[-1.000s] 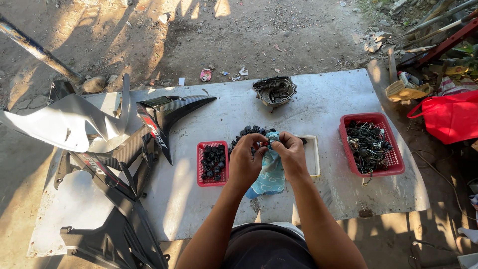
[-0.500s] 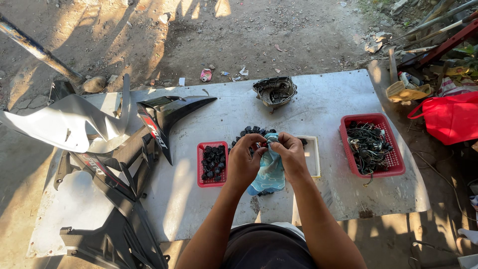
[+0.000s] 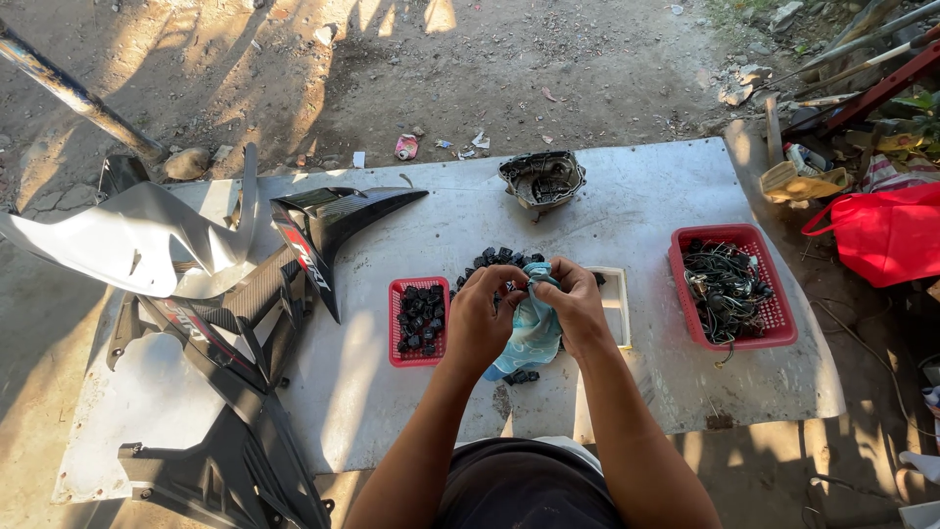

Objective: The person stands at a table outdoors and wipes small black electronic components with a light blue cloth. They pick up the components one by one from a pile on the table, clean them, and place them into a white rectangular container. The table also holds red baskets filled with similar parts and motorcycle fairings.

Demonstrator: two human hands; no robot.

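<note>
Two bare forearms reach forward from the bottom of the view and converge at the centre. The left hand (image 3: 482, 315) and right hand (image 3: 573, 306) meet fingertip to fingertip, knuckles up, fingers curled inward in a pinching grip. Both wrists are bent slightly, elbows tucked close.

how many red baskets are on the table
2. A small red basket of black parts sits just left of the left hand. A larger red basket of tangled wires sits to the right, beyond the right hand. None looks hidden.
</note>
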